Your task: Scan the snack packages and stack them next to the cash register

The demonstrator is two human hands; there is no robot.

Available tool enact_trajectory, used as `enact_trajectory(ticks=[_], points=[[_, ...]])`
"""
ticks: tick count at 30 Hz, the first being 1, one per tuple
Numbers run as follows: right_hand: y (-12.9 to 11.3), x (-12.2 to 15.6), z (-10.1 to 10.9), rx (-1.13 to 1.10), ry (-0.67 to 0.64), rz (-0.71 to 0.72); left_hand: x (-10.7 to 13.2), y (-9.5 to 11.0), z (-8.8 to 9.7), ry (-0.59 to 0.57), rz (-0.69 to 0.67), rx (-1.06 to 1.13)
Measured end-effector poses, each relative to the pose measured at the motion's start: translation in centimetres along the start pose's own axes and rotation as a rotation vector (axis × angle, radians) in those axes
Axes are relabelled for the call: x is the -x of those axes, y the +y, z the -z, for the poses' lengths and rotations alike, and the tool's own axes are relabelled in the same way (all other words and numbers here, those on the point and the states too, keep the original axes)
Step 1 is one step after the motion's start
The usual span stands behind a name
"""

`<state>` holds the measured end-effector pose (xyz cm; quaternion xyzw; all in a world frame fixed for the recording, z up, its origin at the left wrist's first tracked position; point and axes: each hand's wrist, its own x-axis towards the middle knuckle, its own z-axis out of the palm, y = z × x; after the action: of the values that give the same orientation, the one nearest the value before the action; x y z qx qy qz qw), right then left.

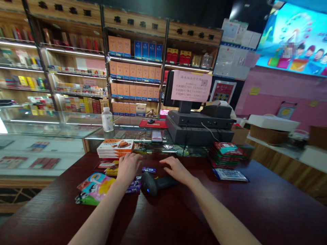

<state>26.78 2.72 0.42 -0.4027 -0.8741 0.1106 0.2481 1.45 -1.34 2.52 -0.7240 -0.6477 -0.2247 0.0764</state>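
- desk (230, 204): dark red wood, glossy, streaked with reflected light
- barcode scanner (155, 183): dark grey plastic, rounded head with a blue glow, tapering handle; lies on its side on the desk between the hands, head to the left, handle pointing right, long axis running across the desk
- left hand (129, 167): palm down, fingers loosely spread, forearm rising from lower left; grip open, holding nothing, just beside the scanner's head
- right hand (176, 169): palm down, fingers gently curved, forearm rising from lower right; grip open, holding nothing, over the handle's end; contact with the handle cannot be told
- purple wrapper (149, 169): small, shiny, flat on the desk between the hands, just beyond the scanner
- chocolate boxes (114, 148): flat orange-and-white cardboard, stacked beyond the left hand
- snack packets (94, 188): glossy, multicoloured, slumped left of the left forearm
- red-green packets (224, 153): stacked, off to the right
- register (199, 126): black plastic block at the desk's far side, behind the hands
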Motion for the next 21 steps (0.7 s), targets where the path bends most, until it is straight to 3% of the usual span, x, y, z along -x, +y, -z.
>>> enact_trajectory(ticks=[10,21], points=[[-1.8,-2.8,-2.3,0.116,-0.178,-0.033,0.5,0.1,-2.8,-0.125,-0.034,-0.079],[-1.0,-3.8,-3.3,0.184,-0.206,-0.07,0.3,0.4,-3.7,-0.216,-0.001,-0.068]])
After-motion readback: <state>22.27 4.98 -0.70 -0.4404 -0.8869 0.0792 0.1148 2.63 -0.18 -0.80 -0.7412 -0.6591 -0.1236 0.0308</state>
